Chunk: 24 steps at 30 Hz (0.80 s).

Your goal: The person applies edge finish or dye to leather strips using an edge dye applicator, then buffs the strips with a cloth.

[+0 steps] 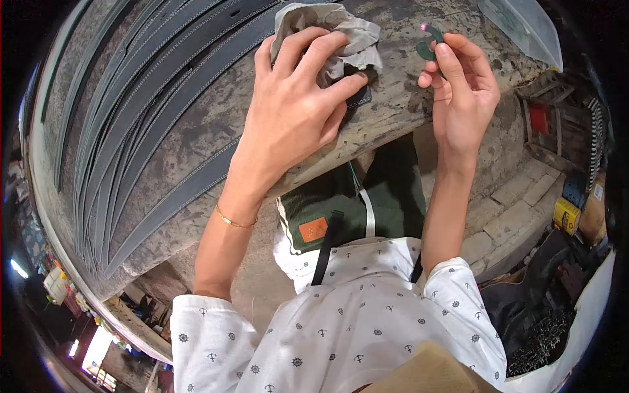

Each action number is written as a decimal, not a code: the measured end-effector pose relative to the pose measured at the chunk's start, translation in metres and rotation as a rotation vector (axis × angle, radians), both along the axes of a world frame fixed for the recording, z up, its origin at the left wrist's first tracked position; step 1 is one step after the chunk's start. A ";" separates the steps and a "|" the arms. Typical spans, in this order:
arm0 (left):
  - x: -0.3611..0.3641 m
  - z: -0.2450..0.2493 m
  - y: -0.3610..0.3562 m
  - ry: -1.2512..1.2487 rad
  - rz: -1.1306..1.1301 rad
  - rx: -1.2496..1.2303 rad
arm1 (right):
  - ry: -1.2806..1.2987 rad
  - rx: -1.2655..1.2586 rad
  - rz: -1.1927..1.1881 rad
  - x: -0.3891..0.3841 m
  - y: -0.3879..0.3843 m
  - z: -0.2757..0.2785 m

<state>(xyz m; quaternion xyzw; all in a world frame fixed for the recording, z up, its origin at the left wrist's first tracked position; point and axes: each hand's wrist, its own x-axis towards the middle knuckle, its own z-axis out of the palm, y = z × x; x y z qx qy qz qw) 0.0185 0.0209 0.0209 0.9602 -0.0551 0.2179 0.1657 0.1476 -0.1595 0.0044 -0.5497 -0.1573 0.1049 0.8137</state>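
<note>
My left hand [288, 98] is curled over a crumpled grey cloth [357, 33] at the top of the table. Under its thumb and fingers lies a dark strap end with pale stitching [359, 98], mostly hidden. To the right, my right hand [462, 85] is raised above the table edge. Its thumb and fingertips pinch a small dark green hook-shaped piece [427, 50] with a bright pinkish tip. Several long dark grey stitched leather straps [151, 124] fan out across the table to the left of my left hand.
The worn, stained table [216, 108] curves around me. A clear plastic container [527, 29] sits at the upper right. A wooden frame [553, 124], a yellow box [565, 215] and a heap of small dark metal pieces [547, 344] lie to my right.
</note>
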 end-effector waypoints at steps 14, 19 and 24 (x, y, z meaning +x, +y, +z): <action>0.002 -0.006 0.002 -0.042 0.096 -0.080 | 0.012 0.059 0.038 0.000 0.002 0.001; -0.001 -0.002 0.004 0.003 -0.017 -0.045 | 0.025 0.080 0.034 0.000 0.001 0.002; -0.001 -0.006 0.004 -0.003 0.011 -0.097 | 0.011 0.067 0.069 -0.001 0.001 0.003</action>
